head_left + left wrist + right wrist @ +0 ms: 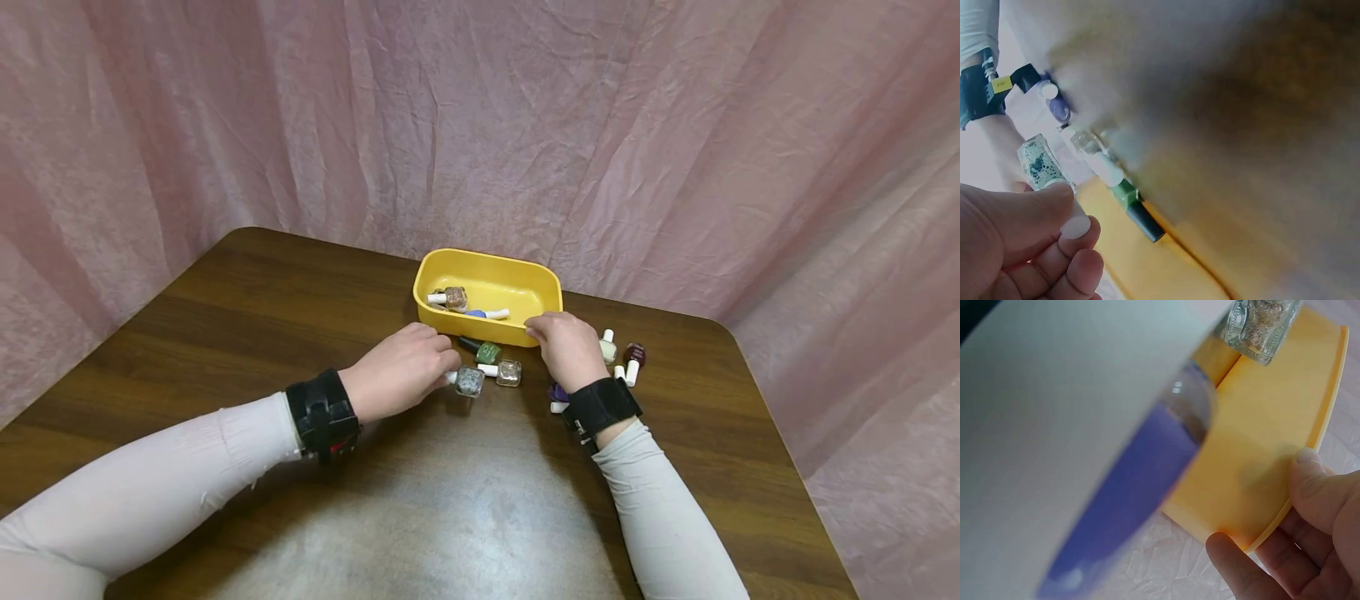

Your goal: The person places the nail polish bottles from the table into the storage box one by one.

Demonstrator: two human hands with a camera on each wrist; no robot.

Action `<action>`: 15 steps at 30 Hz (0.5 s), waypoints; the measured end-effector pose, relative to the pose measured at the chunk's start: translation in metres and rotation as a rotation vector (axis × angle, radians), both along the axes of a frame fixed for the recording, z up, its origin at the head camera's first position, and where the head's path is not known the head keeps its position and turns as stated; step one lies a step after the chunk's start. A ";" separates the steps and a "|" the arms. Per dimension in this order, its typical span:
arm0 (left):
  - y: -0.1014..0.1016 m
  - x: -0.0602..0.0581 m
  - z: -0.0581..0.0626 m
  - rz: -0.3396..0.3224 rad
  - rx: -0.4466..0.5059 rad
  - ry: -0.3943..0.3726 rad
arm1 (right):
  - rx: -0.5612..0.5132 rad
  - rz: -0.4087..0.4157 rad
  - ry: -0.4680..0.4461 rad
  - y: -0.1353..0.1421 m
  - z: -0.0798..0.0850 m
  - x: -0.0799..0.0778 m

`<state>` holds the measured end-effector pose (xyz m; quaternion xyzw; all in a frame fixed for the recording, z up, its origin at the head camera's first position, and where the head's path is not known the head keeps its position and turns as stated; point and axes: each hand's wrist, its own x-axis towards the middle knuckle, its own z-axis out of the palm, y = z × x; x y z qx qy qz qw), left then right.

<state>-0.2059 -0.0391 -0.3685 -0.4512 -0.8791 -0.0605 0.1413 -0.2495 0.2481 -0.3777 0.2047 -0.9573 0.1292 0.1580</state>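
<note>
My left hand [408, 362] pinches the white cap of a nail polish bottle [470, 382] with dark speckles, between thumb and fingers. That bottle is held in front of the yellow bin [480, 327]. At the bin's near right corner, my right hand [566, 350] grips the rim, its thumb [1310, 472] on the edge and fingers around the other side. Inside the bin lie a bronze glitter bottle [455, 298] and a blue one with a white cap [497, 314]. A green bottle with a black cap [488, 353] and a glitter bottle [509, 373] lie before it.
A purple bottle [558, 392] lies partly hidden by my right wrist. Further right are a pale bottle [608, 351] and a dark red one [635, 354], both white-capped. A pink curtain [480, 125] hangs behind the wooden table [337, 275].
</note>
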 end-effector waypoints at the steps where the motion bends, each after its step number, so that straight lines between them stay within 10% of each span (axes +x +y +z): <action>1: 0.000 -0.001 0.001 0.002 0.001 0.009 | 0.001 0.000 0.001 0.000 0.000 0.000; 15: 0.009 -0.017 0.021 0.037 0.035 0.059 | -0.005 0.010 0.009 0.001 -0.001 0.000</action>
